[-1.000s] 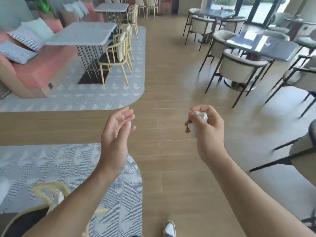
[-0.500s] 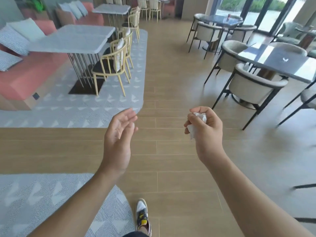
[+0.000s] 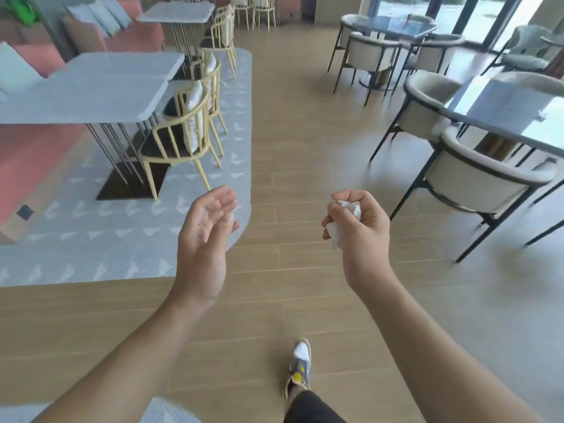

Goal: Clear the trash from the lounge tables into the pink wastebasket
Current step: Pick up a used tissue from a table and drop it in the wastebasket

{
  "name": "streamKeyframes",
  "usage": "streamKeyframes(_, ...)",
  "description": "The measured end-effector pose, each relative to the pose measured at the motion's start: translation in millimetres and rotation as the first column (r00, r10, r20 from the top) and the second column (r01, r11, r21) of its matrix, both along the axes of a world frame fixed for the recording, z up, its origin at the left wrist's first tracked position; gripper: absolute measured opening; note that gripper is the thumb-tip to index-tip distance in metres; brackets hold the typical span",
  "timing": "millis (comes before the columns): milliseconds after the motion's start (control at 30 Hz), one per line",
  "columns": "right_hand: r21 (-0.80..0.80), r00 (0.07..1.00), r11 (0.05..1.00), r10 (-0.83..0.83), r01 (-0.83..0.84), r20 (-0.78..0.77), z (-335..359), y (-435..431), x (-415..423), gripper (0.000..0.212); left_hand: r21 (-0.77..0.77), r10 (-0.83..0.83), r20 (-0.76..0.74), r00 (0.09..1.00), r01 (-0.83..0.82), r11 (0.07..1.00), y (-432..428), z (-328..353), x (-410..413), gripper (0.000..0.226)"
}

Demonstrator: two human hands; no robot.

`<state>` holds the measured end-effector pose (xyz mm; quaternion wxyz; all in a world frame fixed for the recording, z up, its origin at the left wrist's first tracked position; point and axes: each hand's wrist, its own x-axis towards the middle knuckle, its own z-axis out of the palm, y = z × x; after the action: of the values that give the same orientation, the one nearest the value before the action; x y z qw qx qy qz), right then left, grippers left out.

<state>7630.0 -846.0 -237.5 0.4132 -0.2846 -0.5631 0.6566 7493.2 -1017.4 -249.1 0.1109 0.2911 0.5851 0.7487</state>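
Note:
My right hand (image 3: 361,232) grips a crumpled white tissue (image 3: 343,222) in a closed fist, held out over the wooden floor at mid-frame. My left hand (image 3: 204,239) hangs beside it with fingers relaxed and the palm turned inward, holding nothing. A small white scrap (image 3: 541,115) lies on the dark glass table (image 3: 500,105) at the right. The pink wastebasket does not show in this view.
A grey-topped table (image 3: 100,87) with yellow chairs (image 3: 183,138) stands on a patterned grey rug (image 3: 91,239) at the left, by a pink sofa (image 3: 33,148). Cream armchairs (image 3: 482,175) ring the dark tables at the right. A wooden aisle (image 3: 290,117) runs between them. My shoe (image 3: 300,364) is below.
I have walked forward along the aisle; the tables and chairs on both sides have come closer. My right hand keeps its grip on the tissue, and the left stays relaxed.

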Motion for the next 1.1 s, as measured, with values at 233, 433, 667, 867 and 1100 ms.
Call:
streamKeyframes(233,-0.02,0.999,1.0,-0.022,0.023,0.039,-18,163,-140,0.008,-0.01,0.03,0.006,1.0,-0.03,0.999,152,-17,-136,0.034)
streamKeyframes(433,-0.022,0.998,0.999,0.045,-0.045,0.033,11,291,-263,0.01,0.004,0.078,0.017,0.997,-0.078,0.997,277,0,-249,0.036)
streamKeyframes(667,-0.01,0.996,0.998,0.061,-0.06,0.059,11,406,-394,0.007,-0.001,0.077,0.001,0.997,-0.077,0.997,389,0,-378,0.034)
streamKeyframes(867,0.023,0.997,0.998,0.053,-0.055,0.047,-1,508,-549,0.007,0.022,0.076,-0.027,0.997,-0.075,0.997,489,-13,-531,0.036)
streamKeyframes(1100,0.014,1.0,1.0,0.02,-0.02,0.017,18,610,-718,0.006,-0.065,0.042,-0.097,0.994,-0.048,0.997,596,6,-702,0.038)
